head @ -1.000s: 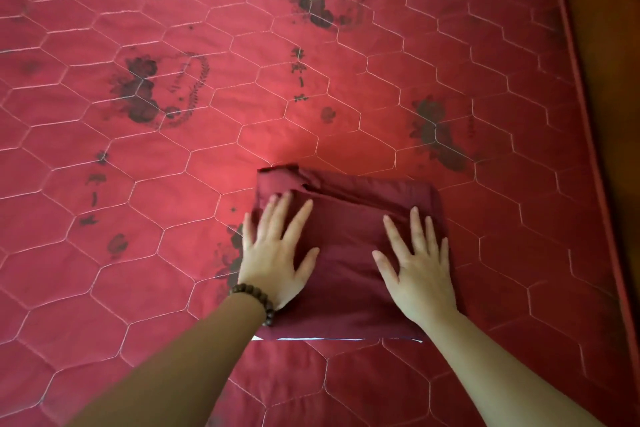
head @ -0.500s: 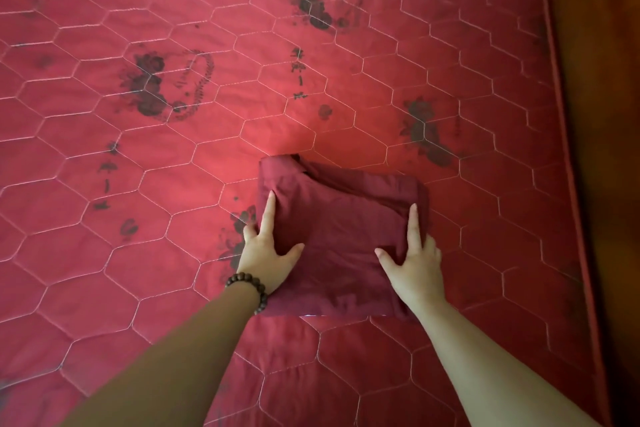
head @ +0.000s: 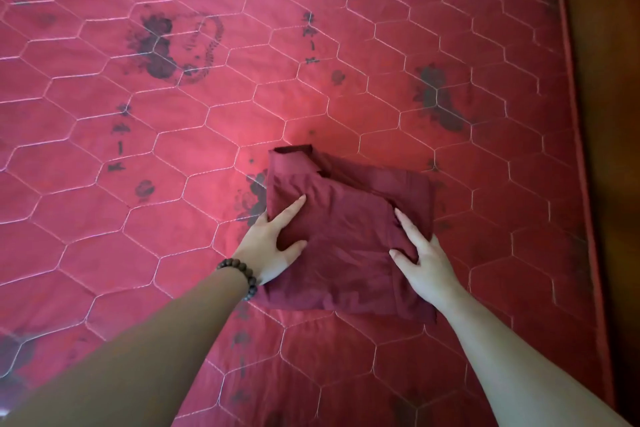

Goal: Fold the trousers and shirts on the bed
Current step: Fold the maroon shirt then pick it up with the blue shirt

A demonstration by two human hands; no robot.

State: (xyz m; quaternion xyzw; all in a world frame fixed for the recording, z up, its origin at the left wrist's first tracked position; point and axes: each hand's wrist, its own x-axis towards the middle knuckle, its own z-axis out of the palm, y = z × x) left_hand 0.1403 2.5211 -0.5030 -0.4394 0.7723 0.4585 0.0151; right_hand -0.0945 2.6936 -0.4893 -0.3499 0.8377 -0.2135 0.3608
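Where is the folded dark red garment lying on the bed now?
In the head view, the garment lies on the mattress, right of centre, held at its sides by the left hand and right hand.

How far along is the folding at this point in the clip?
Done: the maroon garment already lies as a compact folded square on the red quilted bed. In hand: the left hand and right hand grip its side edges, index fingers stretched over the top, other fingers tucked at the edges, perhaps to lift it. Left: no other clothes show in this view, so I cannot tell.
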